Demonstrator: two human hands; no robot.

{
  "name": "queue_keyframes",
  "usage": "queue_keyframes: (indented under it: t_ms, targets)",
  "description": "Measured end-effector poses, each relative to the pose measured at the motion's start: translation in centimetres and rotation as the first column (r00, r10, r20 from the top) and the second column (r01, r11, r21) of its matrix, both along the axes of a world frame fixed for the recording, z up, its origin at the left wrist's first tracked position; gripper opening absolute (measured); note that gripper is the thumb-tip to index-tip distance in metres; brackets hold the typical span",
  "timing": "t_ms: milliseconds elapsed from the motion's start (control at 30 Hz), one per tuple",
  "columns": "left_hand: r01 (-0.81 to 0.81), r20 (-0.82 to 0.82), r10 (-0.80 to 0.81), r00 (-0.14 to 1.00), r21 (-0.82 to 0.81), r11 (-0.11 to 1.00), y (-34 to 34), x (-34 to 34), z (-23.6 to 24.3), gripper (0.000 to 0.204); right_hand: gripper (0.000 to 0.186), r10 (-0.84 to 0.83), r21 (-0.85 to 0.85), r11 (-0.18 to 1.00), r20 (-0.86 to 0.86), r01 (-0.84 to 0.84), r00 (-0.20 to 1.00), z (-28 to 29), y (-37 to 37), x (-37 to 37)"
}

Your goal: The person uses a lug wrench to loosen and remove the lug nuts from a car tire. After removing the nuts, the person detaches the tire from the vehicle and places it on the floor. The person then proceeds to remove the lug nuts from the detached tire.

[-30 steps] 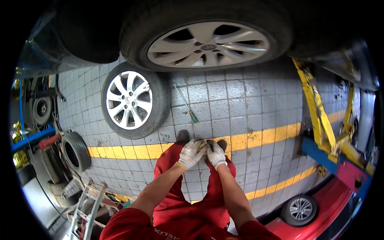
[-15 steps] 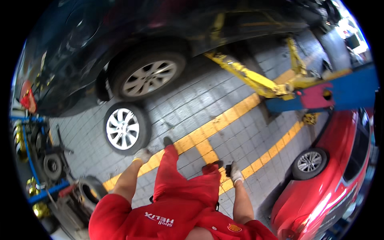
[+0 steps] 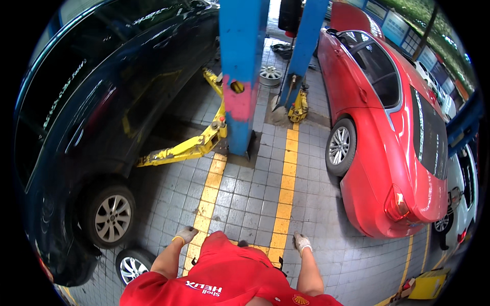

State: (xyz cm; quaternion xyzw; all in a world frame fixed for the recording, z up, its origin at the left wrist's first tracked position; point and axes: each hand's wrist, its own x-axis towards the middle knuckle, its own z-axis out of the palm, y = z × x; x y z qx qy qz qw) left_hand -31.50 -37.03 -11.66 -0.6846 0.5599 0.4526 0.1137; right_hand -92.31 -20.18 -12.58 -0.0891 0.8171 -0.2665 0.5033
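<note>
My left hand (image 3: 187, 234), in a grey glove with a yellow cuff, hangs at my left side with its fingers loosely extended and nothing in it. It is nearest to a loose wheel (image 3: 133, 266) with a silver spoked rim, lying on the floor at my lower left, partly behind my arm. My right hand (image 3: 302, 241), in a pale glove, is low at my right with its fingers curled. A dark sliver shows at its fingers; what it is cannot be made out. Beyond the loose wheel, a dark car (image 3: 66, 148) carries a mounted front wheel (image 3: 113, 218).
A blue lift post (image 3: 242, 51) stands ahead, its yellow arm (image 3: 189, 148) reaching toward the dark car. A red car (image 3: 367, 112) is parked on the right. Farther ahead lie a bare rim (image 3: 270, 76) and a second post (image 3: 306, 46). Yellow lines (image 3: 286, 194) cross the tiled floor.
My view has swung right and up, away from the loose wheel toward the post and red car. My left hand is now farther from that wheel. The black object at my right hand shows less.
</note>
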Motion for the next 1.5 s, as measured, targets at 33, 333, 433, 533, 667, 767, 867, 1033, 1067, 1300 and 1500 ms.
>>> queue_keyframes:
  t_ms: [33, 333, 433, 533, 667, 767, 867, 1033, 1067, 1300, 1500]
  targets:
    - [0.043, -0.022, -0.045, 0.999, -0.086, 0.995, -3.2, -4.1, 1.7, 0.066, 0.043, 0.0, -0.085, 0.996, -0.023, -0.002, 1.0, 1.0, -2.3, 0.1]
    - [0.337, -0.137, -0.347, 0.928, -0.092, 0.937, -23.3, -31.2, 3.4, 0.066, 0.051, 0.254, -0.44, 0.876, 0.067, -0.2, 0.965, 2.7, -22.1, -3.5]
    - [0.392, -0.102, -0.387, 0.916, 0.03, 0.919, -28.3, -35.0, -1.0, 0.072, 0.052, 0.218, -0.158, 0.966, 0.087, -0.202, 0.972, 1.2, -23.0, -12.5]
    - [0.424, -0.035, -0.424, 0.905, 0.168, 0.89, -33.3, -40.7, -1.2, 0.071, 0.034, -0.086, 0.152, 0.985, 0.061, 0.075, 0.994, -6.5, -15.8, -24.1]
    - [0.379, 0.023, -0.383, 0.923, 0.108, 0.919, -41.4, -44.2, -0.5, 0.068, 0.044, -0.463, 0.316, 0.857, 0.121, 0.408, 0.878, -7.3, -12.4, -33.5]
    - [0.396, -0.031, -0.395, 0.918, 0.035, 0.917, -49.1, -50.7, 2.0, 0.064, 0.052, -0.672, 0.315, 0.734, 0.213, 0.601, 0.709, -9.8, -11.5, -40.3]
    - [0.356, -0.063, -0.374, 0.925, -0.195, 0.914, -56.6, -56.7, 0.4, 0.064, 0.048, -0.732, 0.358, 0.676, 0.221, 0.644, 0.645, -13.8, -17.1, -47.9]
    - [0.071, -0.233, -0.115, 0.966, -0.188, 0.98, -66.3, -65.9, 6.5, 0.065, 0.032, -0.53, 0.174, 0.848, 0.235, 0.501, 0.815, -12.7, -41.8, -55.9]
    - [0.035, -0.246, -0.088, 0.965, -0.21, 0.977, -68.2, -68.3, 8.7, 0.06, 0.029, -0.446, 0.105, 0.895, 0.23, 0.433, 0.865, -11.9, -47.8, -57.2]
    - [-0.205, -0.375, 0.057, 0.925, -0.368, 0.907, -82.3, -73.4, 22.7, 0.047, 0.041, 0.509, -0.143, 0.846, -0.069, -0.514, 0.858, 1.1, -96.4, -57.6]
    - [-0.361, -0.459, 0.15, 0.876, -0.417, 0.834, -95.0, -71.3, 25.3, 0.044, 0.038, 0.69, -0.493, 0.594, -0.093, -0.635, 0.718, 7.6, -123.4, -43.5]
